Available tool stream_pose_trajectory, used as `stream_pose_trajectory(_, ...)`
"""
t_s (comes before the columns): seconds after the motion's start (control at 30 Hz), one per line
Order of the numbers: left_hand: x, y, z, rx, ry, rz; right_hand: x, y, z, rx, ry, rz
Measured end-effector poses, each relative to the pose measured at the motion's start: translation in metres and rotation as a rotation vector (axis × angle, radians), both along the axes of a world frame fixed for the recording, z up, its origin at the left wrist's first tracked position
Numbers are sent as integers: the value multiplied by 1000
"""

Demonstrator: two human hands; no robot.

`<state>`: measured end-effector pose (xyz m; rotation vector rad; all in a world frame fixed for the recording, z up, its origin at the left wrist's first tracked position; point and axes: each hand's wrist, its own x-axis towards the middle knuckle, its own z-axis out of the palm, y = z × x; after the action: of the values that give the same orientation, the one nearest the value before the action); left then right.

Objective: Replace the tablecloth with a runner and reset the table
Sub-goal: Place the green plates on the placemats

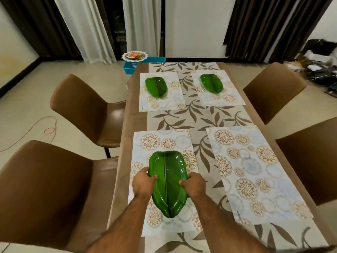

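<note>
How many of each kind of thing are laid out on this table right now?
Green leaf-shaped plates: 3, far left, far right, and one near held by the left hand and right hand
Floral placemats: 4
Leaf-print runner: 1
Total: 8

There are three green leaf-shaped plates (167, 181), four patterned placemats (255, 172), one leaf-print runner (197, 117), four brown chairs (76, 106), two hands (143, 183), one blue box (129, 67) and one white-rimmed dish (135, 56) on that box.
</note>
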<state>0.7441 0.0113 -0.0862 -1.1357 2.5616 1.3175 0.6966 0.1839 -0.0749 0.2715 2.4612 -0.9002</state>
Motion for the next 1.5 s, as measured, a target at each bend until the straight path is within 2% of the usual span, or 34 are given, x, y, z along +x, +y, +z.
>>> stream_pose_trajectory(0.33,-33,-8,-34,-17,-12,40,-40,-22,-29,130,-51,31)
stream_pose_trajectory(0.6,-36,-9,-33,-204,-111,-57,-47,-32,-33,262,-111,-14)
stream_pose_trajectory(0.87,-41,15,-15,-195,-31,-57,-54,-6,-12,245,-15,62)
stream_pose_trajectory(0.93,-44,18,-13,-138,5,-36,-61,-3,-8,256,-20,56)
stream_pose_trajectory(1.2,-107,154,7,29,147,-204,-106,152,10,335,72,-59)
stream_pose_trajectory(1.3,-122,211,7,83,133,-266,-118,214,4,361,61,-84)
stream_pose_trajectory(1.5,-146,288,-14,106,74,-255,-140,295,-20,366,48,-51)
